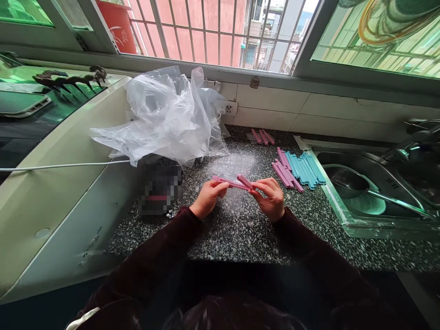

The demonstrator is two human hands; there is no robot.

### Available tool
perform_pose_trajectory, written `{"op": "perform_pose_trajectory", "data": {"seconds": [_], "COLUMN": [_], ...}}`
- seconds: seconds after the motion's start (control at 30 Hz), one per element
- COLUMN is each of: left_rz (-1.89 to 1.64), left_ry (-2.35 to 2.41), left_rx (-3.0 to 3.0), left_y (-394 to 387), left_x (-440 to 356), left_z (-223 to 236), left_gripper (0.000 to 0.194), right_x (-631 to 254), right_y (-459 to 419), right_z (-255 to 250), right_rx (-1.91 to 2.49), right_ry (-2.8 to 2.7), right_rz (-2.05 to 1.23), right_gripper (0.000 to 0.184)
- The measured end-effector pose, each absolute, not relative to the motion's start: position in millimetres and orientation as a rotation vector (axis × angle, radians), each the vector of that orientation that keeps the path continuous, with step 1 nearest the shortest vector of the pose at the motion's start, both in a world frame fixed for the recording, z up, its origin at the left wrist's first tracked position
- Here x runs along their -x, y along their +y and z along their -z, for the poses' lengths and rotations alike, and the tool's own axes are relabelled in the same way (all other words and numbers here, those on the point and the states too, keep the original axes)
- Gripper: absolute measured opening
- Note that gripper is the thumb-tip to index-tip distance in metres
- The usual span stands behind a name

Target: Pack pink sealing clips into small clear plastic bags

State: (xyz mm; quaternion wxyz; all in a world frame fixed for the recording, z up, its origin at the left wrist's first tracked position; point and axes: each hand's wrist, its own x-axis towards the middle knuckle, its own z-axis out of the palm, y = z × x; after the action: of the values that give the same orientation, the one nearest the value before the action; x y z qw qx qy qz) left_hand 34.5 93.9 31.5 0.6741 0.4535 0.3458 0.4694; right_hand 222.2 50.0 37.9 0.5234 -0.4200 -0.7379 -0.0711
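A pink sealing clip (233,182) is held level above the speckled granite counter (240,233). My left hand (208,198) pinches its left end, and my right hand (271,197) pinches its right end, fingers closed. A thin clear plastic bag (237,167) seems to hang from the clip between my hands. To the right lies a pile of pink clips (285,173) and blue clips (305,168). A few more pink clips (263,136) rest near the back wall.
A crumpled clear plastic bag heap (168,114) sits at the back left. A blurred dark object (158,189) stands left of my hands. A steel sink (374,188) with a strainer is on the right. A white appliance (58,183) with a cable lies on the left.
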Motion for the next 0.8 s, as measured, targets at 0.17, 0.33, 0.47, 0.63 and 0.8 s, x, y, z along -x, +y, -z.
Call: {"op": "perform_pose_trajectory", "data": {"seconds": [0.17, 0.33, 0.47, 0.63, 0.8], "left_rz": [-1.059, -1.059, -1.054, -1.042, -1.050], "left_ry": [0.775, 0.784, 0.795, 0.802, 0.795], "left_rx": [-1.057, -1.089, -1.079, -1.106, -1.151], "left_y": [94.1, 95.3, 96.1, 95.6, 95.8], "left_x": [-33.8, -33.3, -33.9, -34.0, -33.0], "left_z": [-29.7, -25.7, -25.5, -28.0, -26.5], "left_gripper": [0.028, 0.032, 0.032, 0.033, 0.033], "right_x": [-223.6, -221.9, -219.8, -218.4, -217.7], "right_y": [51.4, 51.7, 51.5, 51.6, 52.4], "right_z": [-36.0, -33.0, -31.4, -32.5, -32.3], "right_rx": [0.999, 1.017, 1.033, 1.020, 1.006], "right_ry": [-1.804, -1.813, -1.818, -1.823, -1.813], "right_rz": [0.185, 0.083, 0.046, 0.040, 0.036], "right_gripper": [0.015, 0.017, 0.017, 0.018, 0.019]}}
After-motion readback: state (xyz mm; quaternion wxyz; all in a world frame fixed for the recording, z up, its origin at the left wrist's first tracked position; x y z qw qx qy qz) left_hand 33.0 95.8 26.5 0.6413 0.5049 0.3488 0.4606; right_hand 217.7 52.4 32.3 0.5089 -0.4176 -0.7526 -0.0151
